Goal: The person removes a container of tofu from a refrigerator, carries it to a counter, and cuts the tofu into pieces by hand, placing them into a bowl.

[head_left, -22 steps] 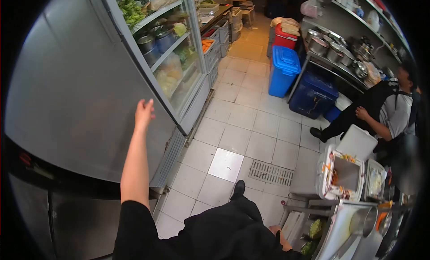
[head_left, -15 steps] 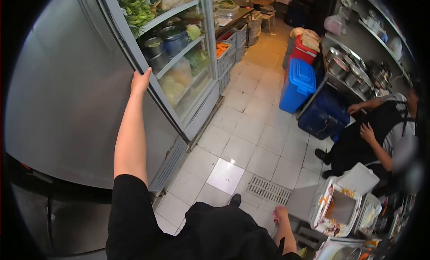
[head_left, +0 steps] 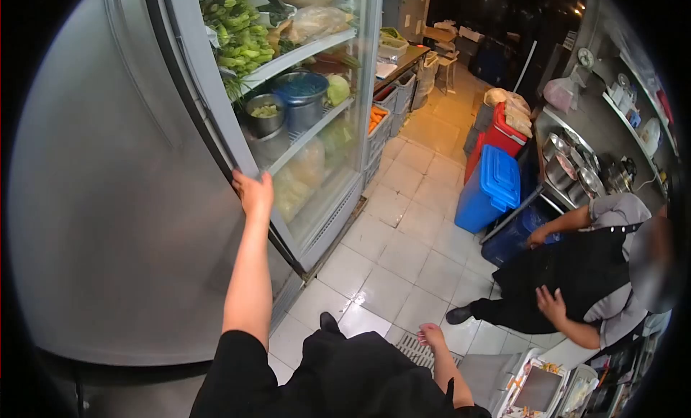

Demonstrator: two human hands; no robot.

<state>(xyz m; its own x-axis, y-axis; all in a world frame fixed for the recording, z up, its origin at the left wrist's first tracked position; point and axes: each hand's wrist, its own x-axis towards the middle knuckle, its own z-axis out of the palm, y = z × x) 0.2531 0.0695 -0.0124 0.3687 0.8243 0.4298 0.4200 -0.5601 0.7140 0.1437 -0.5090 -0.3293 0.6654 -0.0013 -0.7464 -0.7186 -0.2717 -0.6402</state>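
While my left hand curves around the grey metal door frame, its fingers bend over the outer edge and its thumb lies toward the glass, apparently for a firm hold. The frame stands upright ahead of me, slightly left, on a glass-fronted refrigerator. Behind the glass, leafy green vegetables lie on an upper shelf; below, a small steel pot and a larger metal pot sit side by side near a pale green cabbage, probably on the shelf for level support. A broad, brushed-steel panel fills my left side. My right hand hangs low, partly open, fingers loosely bent; I cannot tell whether its palm holds anything. Beyond are a bright blue lidded bin and a person in a black apron.
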